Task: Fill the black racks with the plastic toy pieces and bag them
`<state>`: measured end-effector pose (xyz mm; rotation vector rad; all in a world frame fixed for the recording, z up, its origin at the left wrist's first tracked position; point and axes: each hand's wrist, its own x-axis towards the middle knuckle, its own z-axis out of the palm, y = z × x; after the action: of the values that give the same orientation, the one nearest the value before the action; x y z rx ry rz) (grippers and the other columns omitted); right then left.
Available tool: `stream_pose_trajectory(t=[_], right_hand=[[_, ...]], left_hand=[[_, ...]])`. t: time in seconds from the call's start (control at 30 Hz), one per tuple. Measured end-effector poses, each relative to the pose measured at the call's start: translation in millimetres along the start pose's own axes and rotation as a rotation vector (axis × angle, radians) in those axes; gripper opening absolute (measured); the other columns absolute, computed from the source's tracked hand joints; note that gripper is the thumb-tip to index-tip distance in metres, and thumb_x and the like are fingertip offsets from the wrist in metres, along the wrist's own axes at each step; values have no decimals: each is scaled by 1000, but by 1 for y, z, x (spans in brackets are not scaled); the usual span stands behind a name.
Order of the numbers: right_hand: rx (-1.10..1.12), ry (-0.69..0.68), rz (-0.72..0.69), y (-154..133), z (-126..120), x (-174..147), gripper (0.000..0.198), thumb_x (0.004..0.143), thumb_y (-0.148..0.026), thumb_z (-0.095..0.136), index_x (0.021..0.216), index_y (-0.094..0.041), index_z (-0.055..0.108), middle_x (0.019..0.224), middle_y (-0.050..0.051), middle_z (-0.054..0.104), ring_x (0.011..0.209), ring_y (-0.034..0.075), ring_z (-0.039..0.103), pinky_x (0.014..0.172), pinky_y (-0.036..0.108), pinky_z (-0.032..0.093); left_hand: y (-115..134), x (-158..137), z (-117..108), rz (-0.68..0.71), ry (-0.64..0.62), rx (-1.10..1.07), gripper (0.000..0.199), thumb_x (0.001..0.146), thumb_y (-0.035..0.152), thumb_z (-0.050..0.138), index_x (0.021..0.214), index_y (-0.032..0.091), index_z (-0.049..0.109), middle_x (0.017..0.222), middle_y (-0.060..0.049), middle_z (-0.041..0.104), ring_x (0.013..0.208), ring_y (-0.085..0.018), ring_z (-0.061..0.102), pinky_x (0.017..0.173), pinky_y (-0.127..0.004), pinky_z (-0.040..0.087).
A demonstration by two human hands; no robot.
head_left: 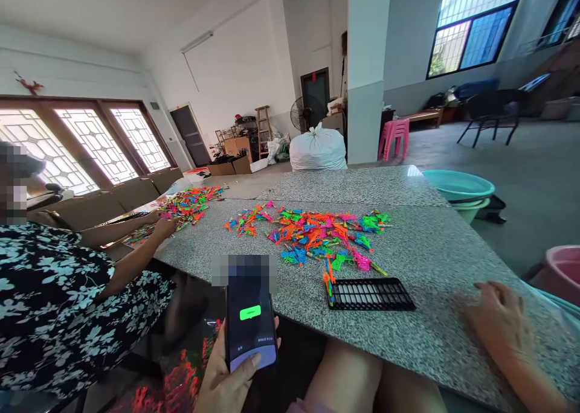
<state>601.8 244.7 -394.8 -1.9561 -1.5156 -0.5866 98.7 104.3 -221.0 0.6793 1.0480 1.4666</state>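
My left hand (233, 377) is closed around a smartphone (251, 322), its thumb on the lower part of the lit screen. A green bubble shows mid-screen. My right hand (501, 316) rests palm down on the speckled stone table (435, 334), its fingers loosely bent and apart, with nothing seen in them. Between the hands lies a black plastic grid tray (371, 294). A few orange and blue pieces (329, 286) stand in its left end. Behind it spreads a pile of small bright plastic toy guns (317, 232) in orange, pink, green and blue.
At the left, a person in a floral top (54, 304) handles another colourful pile (194, 204). Reddish pieces in clear plastic (172, 383) lie below the table's edge. A white sack (318, 147) stands beyond the table; a teal basin (457, 185) and a pink tub (564, 271) flank its right side.
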Motion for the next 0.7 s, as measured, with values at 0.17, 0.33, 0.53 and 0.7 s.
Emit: stream_pose_trajectory(t=[0.17,0.33,0.53,0.7], right_hand=[[-4,234,-50,-4,-2,1,33,76,-21,39,97,-9,61,126,27,45,111,36,48,95,49,41],[-63,264,-162,-8,-4,3,27,79,-18,44,99,-11,61,127,24,45,123,37,45,99,48,42],[-39,180,-171,-11,-12,8,19,80,-21,53,95,-14,63,124,23,51,117,36,53,94,48,45],[-33,140,-147,-11,-9,8,16,83,-21,54,91,-14,66,122,25,55,110,35,57,91,46,45]], left_hand=[[0,4,-3,-32,-59,25,107,68,20,86,152,25,20,127,-17,64,122,-35,57,104,-44,50],[3,3,-3,-37,-71,40,108,67,22,86,153,24,21,126,-17,65,120,-35,59,102,-42,50],[-2,3,-1,-21,-28,29,102,64,24,87,150,26,32,123,-15,67,117,-34,61,100,-41,52],[-4,2,2,25,-13,0,92,65,22,86,145,27,42,123,-13,68,119,-34,60,100,-42,52]])
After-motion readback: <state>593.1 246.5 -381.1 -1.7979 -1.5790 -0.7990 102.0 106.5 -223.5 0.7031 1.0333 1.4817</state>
